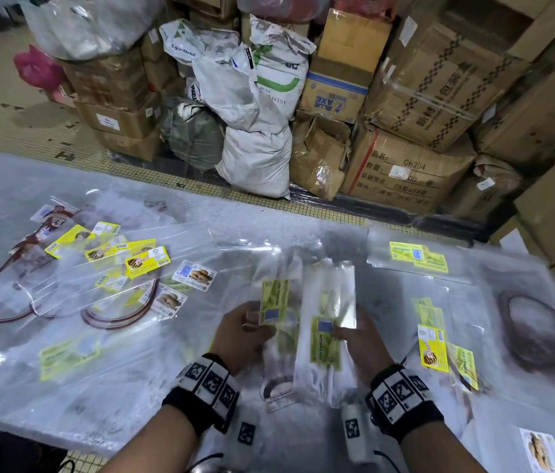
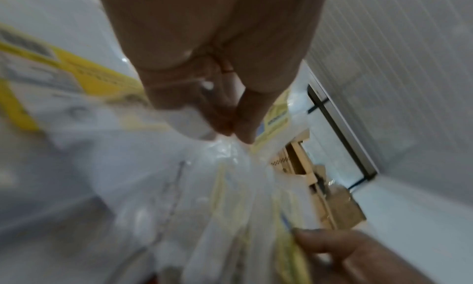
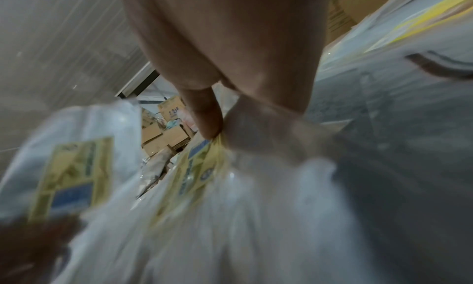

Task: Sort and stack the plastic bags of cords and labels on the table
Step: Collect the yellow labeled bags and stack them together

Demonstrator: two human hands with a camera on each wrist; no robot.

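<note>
Over the table's near middle, my left hand (image 1: 250, 324) pinches a clear plastic bag (image 1: 278, 339) by its green-yellow label (image 1: 273, 302). Just to its right, my right hand (image 1: 342, 333) pinches a second clear bag (image 1: 329, 291) at its green label (image 1: 324, 343). Both bags are lifted side by side, close together. In the left wrist view my thumb and finger (image 2: 231, 129) meet on the crumpled plastic (image 2: 230, 197). The right wrist view shows my thumb (image 3: 207, 116) pressed on the labelled bag (image 3: 199, 167). Both wrist views are blurred.
A heap of bags with yellow labels (image 1: 126, 257) and dark red cords (image 1: 6, 295) lies at the left. More labelled bags (image 1: 433, 346) and a dark cord ring (image 1: 535, 331) lie at the right. Cardboard boxes (image 1: 405, 175) and sacks (image 1: 255, 158) stand beyond the table's far edge.
</note>
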